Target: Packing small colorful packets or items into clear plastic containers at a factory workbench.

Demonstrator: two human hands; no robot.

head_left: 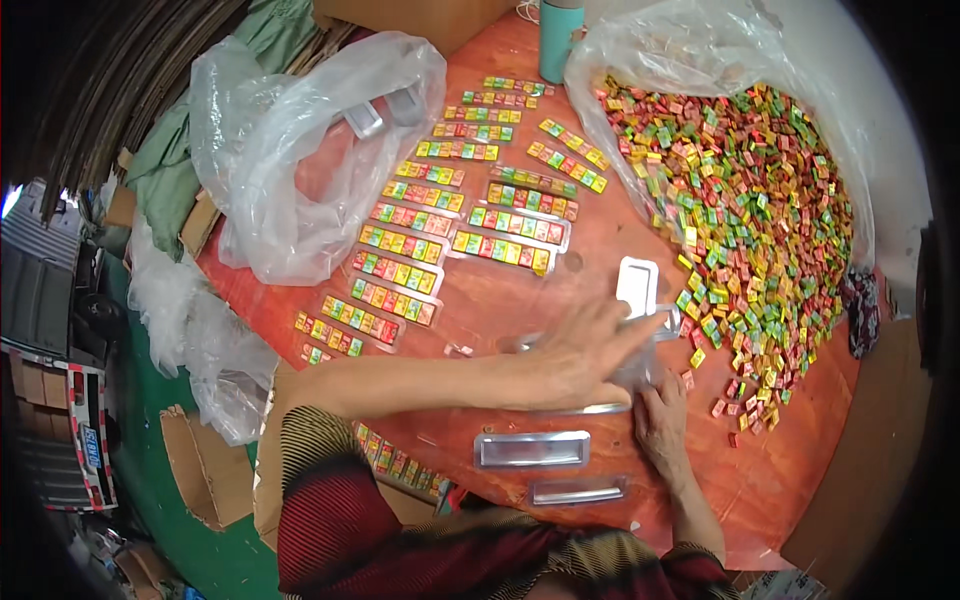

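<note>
My left hand (585, 355) stretches across the red table from the left, its fingers apart over small clear plastic trays. My right hand (662, 425) rests lower, its fingers closed at the edge of a clear plastic tray (634, 370), which is blurred and partly hidden between both hands. Just beyond my left fingertips lies a shiny rectangular tray (637, 285). Closer to me sit two more trays, a wide one (532, 450) and a narrower one (578, 490). Another tray's edge shows beneath my left wrist.
A big heap of small colourful packets (750, 220) spills from a clear bag (690, 45) at the right. Rows of packet-filled trays (400, 243) cover the left. Another clear bag (300, 160), a teal bottle (560, 45) and a cardboard box (205, 465) stand around.
</note>
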